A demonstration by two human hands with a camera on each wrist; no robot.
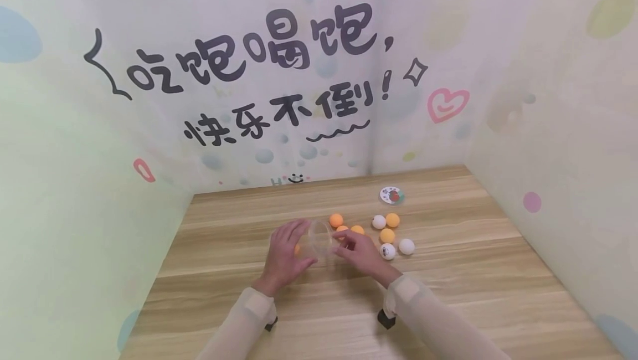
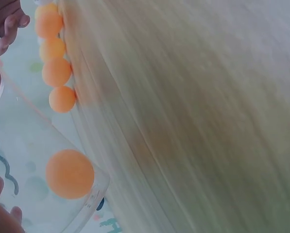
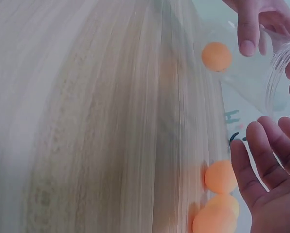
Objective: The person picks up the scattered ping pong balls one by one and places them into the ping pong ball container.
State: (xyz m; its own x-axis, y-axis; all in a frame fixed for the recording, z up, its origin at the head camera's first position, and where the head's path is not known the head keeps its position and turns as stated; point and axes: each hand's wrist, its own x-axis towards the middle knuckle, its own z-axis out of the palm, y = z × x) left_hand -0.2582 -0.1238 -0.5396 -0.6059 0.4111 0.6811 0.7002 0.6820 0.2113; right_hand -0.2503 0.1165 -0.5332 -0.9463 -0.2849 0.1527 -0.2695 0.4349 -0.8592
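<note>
My left hand grips a clear plastic jar that lies tilted on its side, its mouth toward my right hand. Inside, near the base, sits one orange ping-pong ball; the right wrist view shows the left thumb along the jar's wall. My right hand is beside the rim, fingers loosely bent and no ball seen in them. Whether its thumb touches the rim is unclear. Just beyond this hand are several loose orange ping-pong balls, and white ones lie to its right.
A round lid-like disc with a coloured print lies near the back of the wooden table. Printed walls enclose the table at the back and both sides. Dark wrist pieces hang below the sleeves.
</note>
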